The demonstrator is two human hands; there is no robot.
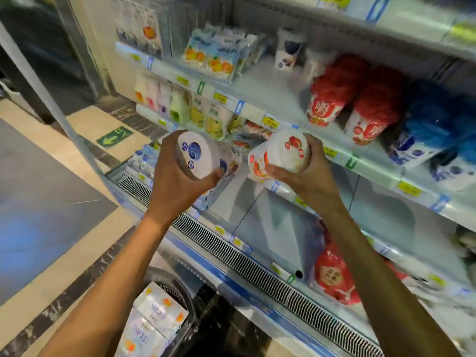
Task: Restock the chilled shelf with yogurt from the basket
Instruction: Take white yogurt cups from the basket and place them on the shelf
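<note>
The open chilled cabinet [304, 228] fills the right side, and the tiled floor [59, 202] runs along its left. The landmark here is its middle shelf [270, 91], which has a bare white stretch at the centre.

On that shelf, left of the bare stretch, lies an orange-printed multipack [213, 57]. Behind the stretch stands a tall blueberry cup [288, 50]. To its right lie red-topped packs [342, 91], then blue-topped packs [432, 130].

Well below the shelf, a vent grille [231, 256] runs along the cabinet's front. Further below, on the floor against the cabinet, sits a dark basket [189, 305] with a yogurt multipack [157, 313] still in it.

Both hands are raised just in front of the shelf's front edge, side by side and apart. The left hand [177, 176] has its fingers [170, 140] curled round a blueberry yogurt cup [195, 154]. The right hand [309, 168] has its fingers [313, 144] wrapped round a strawberry yogurt cup [280, 153]. Both cups are tipped with their lids towards the camera.

Yellow price tags [270, 122] line the shelf edge behind the cups. The view is blurred, so the print is unreadable.
</note>
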